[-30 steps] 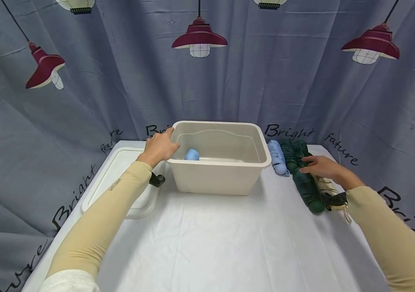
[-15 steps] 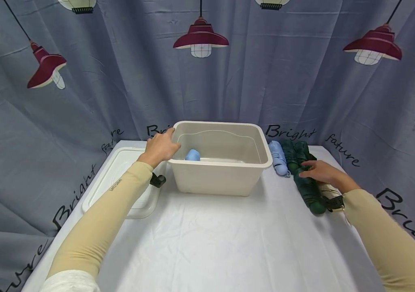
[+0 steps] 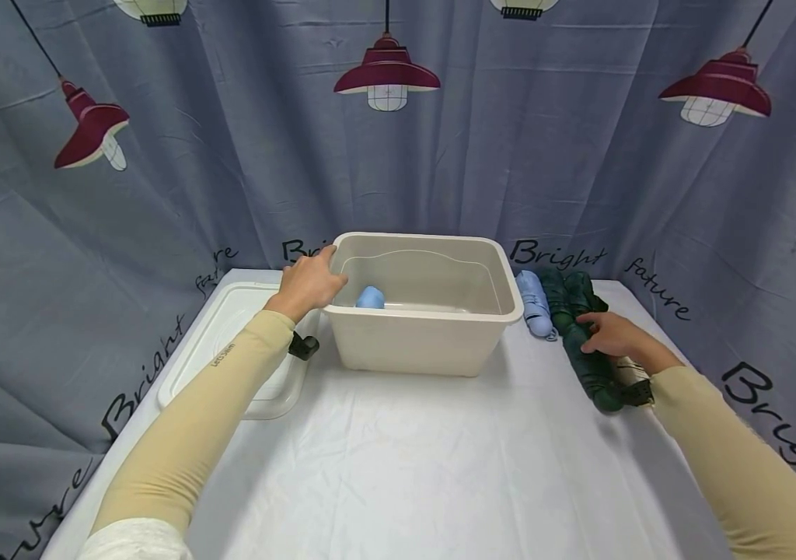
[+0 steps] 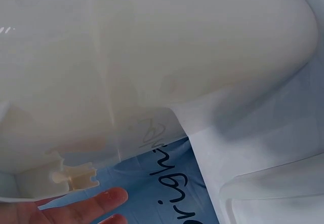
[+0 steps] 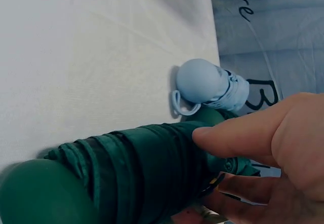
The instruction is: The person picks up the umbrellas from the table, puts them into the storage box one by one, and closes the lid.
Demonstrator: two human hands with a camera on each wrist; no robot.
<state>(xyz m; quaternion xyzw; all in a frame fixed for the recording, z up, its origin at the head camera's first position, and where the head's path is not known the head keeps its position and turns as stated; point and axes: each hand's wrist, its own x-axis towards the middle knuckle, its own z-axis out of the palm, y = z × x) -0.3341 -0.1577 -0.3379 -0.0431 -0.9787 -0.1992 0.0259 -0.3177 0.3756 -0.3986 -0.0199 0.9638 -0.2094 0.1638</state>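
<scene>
White cloth covers the table [image 3: 398, 467] before a grey lamp-printed curtain. At the beige plastic tub [image 3: 433, 342], the left hand [image 3: 308, 281] rests on its left rim, fingers relaxed. Right of the tub, the right hand [image 3: 608, 334] curls round a dark green folded umbrella [image 3: 590, 362], beside a light blue folded umbrella [image 3: 534, 302].

The storage bin [image 3: 426, 334] is smooth, faintly glossy plastic. Right of it, the green umbrella [image 3: 590, 362] is crinkled matt cloth. The tablecloth [image 3: 405, 467] under the bin is matt white cloth.
</scene>
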